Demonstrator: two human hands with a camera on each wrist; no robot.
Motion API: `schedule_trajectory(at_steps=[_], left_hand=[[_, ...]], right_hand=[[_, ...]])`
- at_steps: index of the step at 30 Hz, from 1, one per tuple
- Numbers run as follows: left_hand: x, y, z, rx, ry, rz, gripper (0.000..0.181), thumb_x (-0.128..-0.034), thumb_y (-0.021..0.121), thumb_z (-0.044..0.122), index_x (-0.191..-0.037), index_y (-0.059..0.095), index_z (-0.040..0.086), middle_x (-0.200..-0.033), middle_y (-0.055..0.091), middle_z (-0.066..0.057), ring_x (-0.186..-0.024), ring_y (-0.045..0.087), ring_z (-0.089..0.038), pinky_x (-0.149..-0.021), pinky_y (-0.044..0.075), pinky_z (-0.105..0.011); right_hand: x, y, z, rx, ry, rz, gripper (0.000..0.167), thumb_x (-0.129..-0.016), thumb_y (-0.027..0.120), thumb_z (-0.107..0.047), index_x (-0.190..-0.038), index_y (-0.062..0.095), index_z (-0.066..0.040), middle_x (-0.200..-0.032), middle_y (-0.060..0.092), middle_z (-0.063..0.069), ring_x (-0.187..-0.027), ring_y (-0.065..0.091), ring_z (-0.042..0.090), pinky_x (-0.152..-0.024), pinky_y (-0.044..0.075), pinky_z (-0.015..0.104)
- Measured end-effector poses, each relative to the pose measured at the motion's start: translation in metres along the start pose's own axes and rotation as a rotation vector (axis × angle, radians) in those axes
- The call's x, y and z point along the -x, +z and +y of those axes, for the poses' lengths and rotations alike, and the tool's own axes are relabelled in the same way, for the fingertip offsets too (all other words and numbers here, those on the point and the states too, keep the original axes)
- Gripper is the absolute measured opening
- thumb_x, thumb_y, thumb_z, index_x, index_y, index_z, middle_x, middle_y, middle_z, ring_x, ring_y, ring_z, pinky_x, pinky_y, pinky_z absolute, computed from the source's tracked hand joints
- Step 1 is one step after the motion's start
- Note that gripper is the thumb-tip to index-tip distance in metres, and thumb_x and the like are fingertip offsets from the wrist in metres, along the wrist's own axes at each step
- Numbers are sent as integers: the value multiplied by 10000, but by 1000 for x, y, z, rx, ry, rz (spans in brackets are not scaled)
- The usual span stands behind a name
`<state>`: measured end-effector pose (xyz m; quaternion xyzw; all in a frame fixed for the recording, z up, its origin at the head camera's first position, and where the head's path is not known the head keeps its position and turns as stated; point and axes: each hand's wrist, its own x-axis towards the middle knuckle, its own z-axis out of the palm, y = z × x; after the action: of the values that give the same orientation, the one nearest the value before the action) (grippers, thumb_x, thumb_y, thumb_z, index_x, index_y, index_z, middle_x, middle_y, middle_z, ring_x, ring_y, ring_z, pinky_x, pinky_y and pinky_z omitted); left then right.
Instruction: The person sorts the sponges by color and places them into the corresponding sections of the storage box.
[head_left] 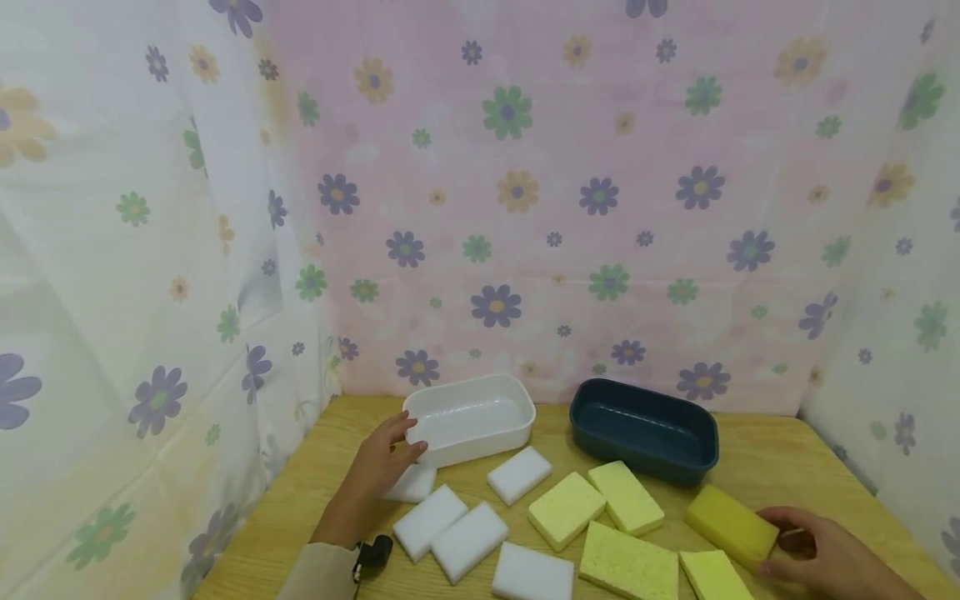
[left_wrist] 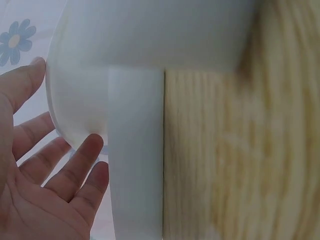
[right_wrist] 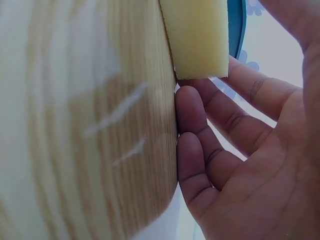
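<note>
Beside the left end of a white rectangular container, my left hand has its fingers spread, with fingertips at the rim. The left wrist view shows the fingers loosely extended along the container's pale wall. Over at the right, my right hand grips the near end of a thick yellow sponge, thumb in front and index finger behind. In the right wrist view this sponge appears at the table surface, and the lower fingers are curled against the tabletop.
A dark blue container stands at the back right. Several white sponges lie on the left half of the wooden table, and several pale yellow sponges right of centre. Flower-patterned curtains enclose the table.
</note>
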<state>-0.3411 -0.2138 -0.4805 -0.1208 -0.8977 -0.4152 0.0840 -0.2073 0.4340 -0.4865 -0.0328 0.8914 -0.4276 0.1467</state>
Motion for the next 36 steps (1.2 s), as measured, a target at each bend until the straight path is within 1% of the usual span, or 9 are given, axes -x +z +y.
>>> schedule_trajectory(at_steps=[5, 10, 12, 14, 17, 22, 29, 30, 36], left_hand=[[0, 0, 1, -8, -40, 7, 688, -976, 726, 390, -1536, 485, 70, -1632, 414, -153, -1349, 566, -415, -1101, 469, -571], [-1, -2, 4, 12, -92, 4, 730, -964, 741, 399, -1562, 448, 99, -1634, 409, -152, -1341, 567, -429, -1096, 469, -582], [-1, -3, 4, 11, -95, 3, 729, -961, 746, 394, -1560, 450, 102, -1635, 408, -151, -1338, 569, -427, -1094, 472, -582], [-2, -4, 5, 5, -93, 4, 723, -959, 750, 384, -1555, 455, 98, -1631, 414, -151, -1333, 574, -428, -1092, 475, -579], [-1, -4, 5, 2, -86, 7, 715, -957, 755, 368, -1546, 463, 86, -1623, 422, -164, -1320, 582, -440, -1083, 482, -582], [0, -3, 4, 16, -99, -14, 754, -960, 746, 392, -1572, 421, 93, -1636, 394, -176, -1309, 597, -418, -1053, 508, -571], [-1, -2, 2, 41, -123, -30, 808, -955, 739, 446, -1603, 368, 136, -1646, 376, -171, -1309, 609, -378, -1010, 546, -539], [-2, -2, 1, 41, -126, -32, 809, -954, 740, 449, -1602, 368, 139, -1645, 376, -171, -1311, 608, -380, -1008, 548, -538], [1, -3, 5, 44, -151, -29, 801, -952, 744, 445, -1600, 375, 154, -1652, 365, -169, -1315, 601, -389, -1007, 547, -542]], right_hand=[[0, 1, 2, 6, 16, 14, 775, -962, 743, -290, -1458, 388, 189, -1235, 669, 153, -1026, 684, 270, -778, 598, 358], [-3, -1, 0, 70, 38, 58, 794, -947, 763, -322, -1463, 408, 166, -1228, 669, 163, -1021, 677, 254, -792, 598, 388], [-3, -2, -2, 92, 58, 79, 812, -940, 772, -341, -1471, 408, 153, -1248, 663, 172, -1029, 679, 249, -799, 597, 389], [-4, -3, -2, 84, 57, 88, 820, -949, 763, -337, -1479, 384, 160, -1263, 653, 191, -1040, 682, 262, -808, 599, 401], [-1, -2, -1, 60, 54, 98, 841, -947, 765, -332, -1492, 357, 163, -1265, 646, 188, -1029, 683, 236, -791, 596, 360], [3, -1, 2, 27, 25, 99, 834, -947, 764, -308, -1495, 348, 164, -1269, 643, 200, -996, 685, 209, -771, 596, 332], [3, 1, 0, 33, 24, 115, 834, -937, 774, -312, -1505, 362, 138, -1332, 607, 257, -1014, 682, 230, -787, 602, 365], [4, 1, -2, 36, 29, 119, 834, -934, 777, -312, -1507, 365, 131, -1341, 601, 256, -1011, 680, 221, -788, 601, 360], [6, 1, -14, 62, -18, 98, 781, -975, 729, -272, -1518, 346, 138, -1374, 570, 270, -957, 659, 129, -762, 578, 303]])
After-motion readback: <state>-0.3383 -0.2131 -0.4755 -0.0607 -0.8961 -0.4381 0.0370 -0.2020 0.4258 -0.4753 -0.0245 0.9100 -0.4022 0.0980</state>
